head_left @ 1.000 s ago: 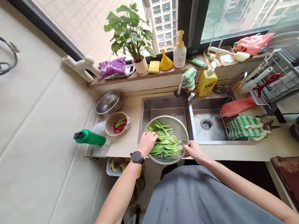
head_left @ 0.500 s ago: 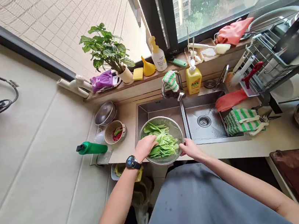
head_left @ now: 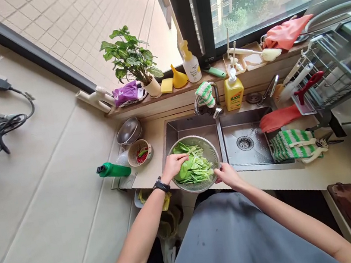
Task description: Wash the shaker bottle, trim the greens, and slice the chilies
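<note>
At the 9 o'clock side of the desk I see a smooth green plastic bottle lying on its side. Just past it stands a small round slotted basket with glossy red and green chillies, and a polished steel bowl sits at its 11 o'clock.

My left hand lies on the greens, fingers curled down over the leaves; I cannot tell whether it pinches them. The greens are flat bright leaves with pale, thick stalks, heaped loosely. They fill a round steel mesh colander held over the near edge of the left basin of the sink.

My right hand is closed around the colander's rim at its 4 o'clock.

At 1 o'clock from the colander a yellow squarish soap bottle stands upright, and at 3 o'clock a green-striped knitted cloth lies crumpled.
</note>
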{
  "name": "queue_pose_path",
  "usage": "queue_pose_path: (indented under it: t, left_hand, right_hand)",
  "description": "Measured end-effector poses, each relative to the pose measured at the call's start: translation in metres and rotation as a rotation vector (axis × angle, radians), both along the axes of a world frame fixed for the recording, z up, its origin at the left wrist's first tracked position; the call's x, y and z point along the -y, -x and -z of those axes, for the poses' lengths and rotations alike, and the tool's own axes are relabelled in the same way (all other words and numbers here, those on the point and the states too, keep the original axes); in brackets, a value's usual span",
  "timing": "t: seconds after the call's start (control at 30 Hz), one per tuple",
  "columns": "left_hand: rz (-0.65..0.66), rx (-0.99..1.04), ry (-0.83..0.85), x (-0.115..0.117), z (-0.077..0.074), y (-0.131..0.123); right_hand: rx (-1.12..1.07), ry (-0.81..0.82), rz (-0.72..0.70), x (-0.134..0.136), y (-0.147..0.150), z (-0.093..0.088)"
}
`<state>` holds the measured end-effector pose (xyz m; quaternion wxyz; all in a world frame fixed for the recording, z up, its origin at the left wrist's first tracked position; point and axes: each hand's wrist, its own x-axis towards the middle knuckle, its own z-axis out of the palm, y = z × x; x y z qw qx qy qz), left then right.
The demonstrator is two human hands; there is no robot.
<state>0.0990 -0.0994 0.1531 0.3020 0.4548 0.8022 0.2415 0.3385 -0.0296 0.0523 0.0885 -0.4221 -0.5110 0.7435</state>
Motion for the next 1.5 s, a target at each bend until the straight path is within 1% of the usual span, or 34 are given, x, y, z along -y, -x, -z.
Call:
queue_pose_path:
  t: [0.07,0.13,0.27,0.33,0.4,0.43,0.5,0.53,0.6,0.63,0.7,0.73,0.77,0.8,0.87,0.97,1.03,1.1,1.17,1.23,1.3,1.37,1.43,1.5]
  left_hand:
    - [0.072,-0.095,-0.043,-0.003,-0.001,-0.004]
    - [0.203,-0.219,-0.063,-0.005,0.0,-0.008]
    - [0.421,-0.398,0.043,-0.005,0.006,-0.007]
    - [0.478,-0.485,0.008,-0.001,0.008,0.0]
    - [0.479,-0.57,-0.119,0.007,0.006,0.012]
    - [0.453,-0.59,-0.196,0.012,0.004,0.02]
    - [0.345,-0.572,-0.347,0.027,-0.003,0.042]
    - [0.254,-0.545,-0.422,0.037,-0.007,0.055]
    - [0.0,-0.478,-0.569,0.061,-0.011,0.088]
    - [-0.145,-0.442,-0.631,0.075,-0.01,0.105]
    - [-0.399,-0.36,-0.702,0.108,-0.002,0.14]
    - [-0.493,-0.31,-0.702,0.125,0.005,0.156]
    - [-0.557,-0.254,-0.682,0.142,0.014,0.169]
    - [-0.603,-0.191,-0.644,0.158,0.023,0.18]
    - [-0.661,-0.059,-0.546,0.189,0.043,0.192]
    - [-0.701,0.058,-0.459,0.223,0.07,0.195]
    - [-0.716,0.108,-0.429,0.238,0.083,0.192]
    - [-0.745,0.153,-0.422,0.249,0.092,0.191]
    - [-0.776,0.206,-0.419,0.257,0.099,0.192]
    - [-0.799,0.276,-0.405,0.264,0.107,0.194]
    - [-0.828,0.372,-0.375,0.268,0.119,0.198]
    - [-0.879,0.515,-0.338,0.267,0.134,0.204]
    - [-0.955,0.696,-0.32,0.259,0.147,0.213]
    - [-1.034,0.868,-0.333,0.244,0.155,0.226]
  right_hand:
    - [0.014,0.007,0.002,0.001,0.001,-0.002]
    - [0.024,0.016,0.009,0.002,0.004,-0.003]
    - [0.043,0.042,0.05,0.006,0.016,-0.005]
    - [0.059,0.074,0.076,0.009,0.027,-0.005]
    - [0.081,0.104,0.108,0.013,0.043,-0.005]
    - [0.091,0.115,0.126,0.015,0.053,-0.006]
    - [0.1,0.13,0.16,0.017,0.079,-0.009]
    - [0.097,0.137,0.169,0.017,0.095,-0.012]
    - [0.079,0.142,0.181,0.016,0.136,-0.022]
    - [0.064,0.137,0.186,0.014,0.161,-0.029]
    - [0.031,0.107,0.194,0.01,0.218,-0.046]
    - [0.015,0.084,0.193,0.008,0.25,-0.056]
    - [-0.003,0.062,0.185,0.006,0.284,-0.066]
    - [-0.022,0.044,0.167,0.005,0.319,-0.076]
    - [-0.043,0.027,0.131,0.004,0.39,-0.095]
    - [-0.038,0.02,0.15,0.009,0.485,-0.117]
    - [-0.026,0.013,0.152,0.016,0.531,-0.126]
    - [-0.023,0.011,0.131,0.021,0.558,-0.129]
    - [-0.043,0.024,0.093,0.023,0.565,-0.126]
    - [-0.054,0.036,0.072,0.02,0.554,-0.119]
    - [-0.048,0.028,0.083,0.012,0.529,-0.109]
    - [-0.022,0.003,0.115,0.001,0.497,-0.098]
    - [0.014,-0.024,0.146,-0.011,0.463,-0.087]
    - [0.057,-0.044,0.187,-0.021,0.433,-0.08]
